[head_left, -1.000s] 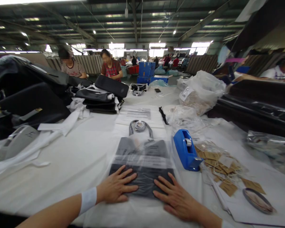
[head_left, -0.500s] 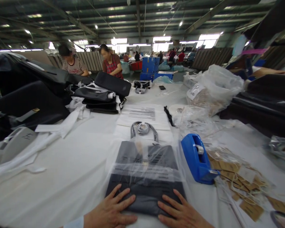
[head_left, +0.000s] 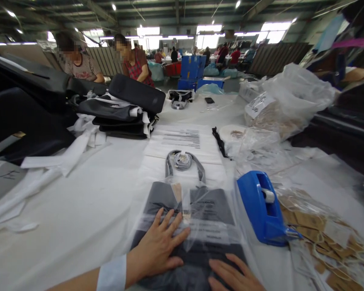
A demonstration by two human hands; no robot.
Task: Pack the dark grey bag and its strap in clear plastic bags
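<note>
A dark grey folded bag [head_left: 212,202] lies inside a clear plastic sleeve [head_left: 230,226] on the white table [head_left: 87,210] in front of me. Its grey handle [head_left: 185,161] sticks out at the far end. My left hand [head_left: 159,246] lies flat on the sleeve with fingers spread, pressing the middle of the bag. My right hand [head_left: 232,277] rests flat on the near end of the bag, partly cut off by the frame edge. A white wristband [head_left: 112,275] is on my left wrist.
A blue tape dispenser [head_left: 262,208] stands right of the bag, beside brown paper tags [head_left: 315,226] in plastic. Printed white sheets [head_left: 182,141] lie beyond the handle. Stacked black bags [head_left: 124,109] and white fabric fill the left. Plastic bags [head_left: 291,101] sit at right. Two people work across the table.
My left hand has slid forward along the sleeve toward the middle of the bag. My right hand stays at the near end. The view has moved closer and tilted down.
</note>
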